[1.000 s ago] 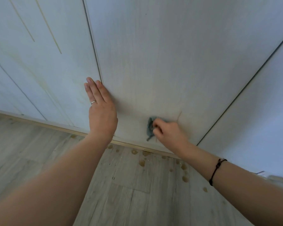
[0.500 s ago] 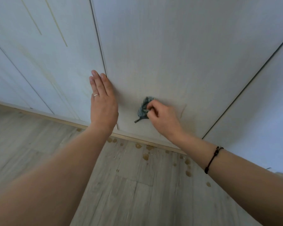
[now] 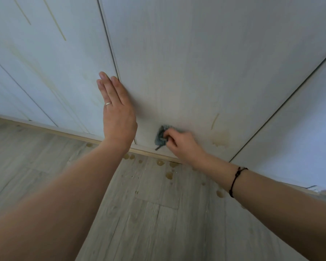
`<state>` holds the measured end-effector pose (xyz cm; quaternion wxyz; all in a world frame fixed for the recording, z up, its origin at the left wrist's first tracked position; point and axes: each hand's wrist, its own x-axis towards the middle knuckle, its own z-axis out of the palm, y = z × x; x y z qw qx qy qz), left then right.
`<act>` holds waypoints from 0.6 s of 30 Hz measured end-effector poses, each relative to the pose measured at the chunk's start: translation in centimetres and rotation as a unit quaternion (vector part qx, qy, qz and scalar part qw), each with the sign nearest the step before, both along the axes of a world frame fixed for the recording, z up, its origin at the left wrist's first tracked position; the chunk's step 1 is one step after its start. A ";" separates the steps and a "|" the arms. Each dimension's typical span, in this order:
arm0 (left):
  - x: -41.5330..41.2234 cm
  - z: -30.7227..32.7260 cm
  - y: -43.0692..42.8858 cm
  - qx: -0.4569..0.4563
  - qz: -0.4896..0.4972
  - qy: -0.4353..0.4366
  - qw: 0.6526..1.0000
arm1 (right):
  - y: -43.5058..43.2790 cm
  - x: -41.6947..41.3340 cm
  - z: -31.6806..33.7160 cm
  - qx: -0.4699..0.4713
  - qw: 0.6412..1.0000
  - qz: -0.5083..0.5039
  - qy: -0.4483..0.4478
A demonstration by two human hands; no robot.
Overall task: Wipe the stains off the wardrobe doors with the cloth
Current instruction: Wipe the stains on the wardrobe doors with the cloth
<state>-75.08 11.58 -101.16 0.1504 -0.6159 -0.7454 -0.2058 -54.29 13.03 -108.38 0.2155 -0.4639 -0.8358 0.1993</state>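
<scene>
- Several yellowish stains remain on the wardrobe doors, so the job looks approx. half done at best.
- Cloth: small blue-grey wad, low on the middle door, just above its bottom edge.
- Right hand: fingers curled round the cloth, pressing it to the panel.
- Left hand: flat, fingers straight & together, palm on the door at the seam betw. the left door and the middle one. It holds nothing and is prob. bracing.
- Panel round the cloth looks pale & fairly clean; can't tell if it is fully wiped.
- To do, middle door: tan blotch w/ a thin streak above it, right of the right hand and apart from the cloth.
- To do, left door: long thin drip lines up top, plus a faint smear lower down.
- Door at far right: no marks visible.
- Amber drops lie on the floor below the doors; not in the task as worded.
</scene>
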 end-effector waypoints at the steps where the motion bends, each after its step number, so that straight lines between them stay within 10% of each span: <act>1: 0.2 -0.1 0.1 -0.001 0.009 -0.005 1.000 | 0.1 -0.8 0.9 0.034 0.998 -0.002 0.060; 3: 0.6 -0.3 0.2 -0.005 0.018 -0.016 1.000 | 0.2 -0.2 0.1 0.039 0.996 0.013 0.076; 8: -0.3 -0.3 -0.3 0.011 -0.025 -0.023 0.999 | -0.7 7.1 -7.4 -0.150 0.932 -0.001 -0.331; 15: -1.3 -0.4 -0.7 0.018 -0.039 -0.037 0.998 | 0.6 -5.4 -0.9 -0.005 0.999 0.011 0.037; 18: -1.6 -0.2 -1.1 0.012 -0.053 -0.027 0.998 | 1.1 -4.5 -3.2 -0.036 0.997 0.056 -0.038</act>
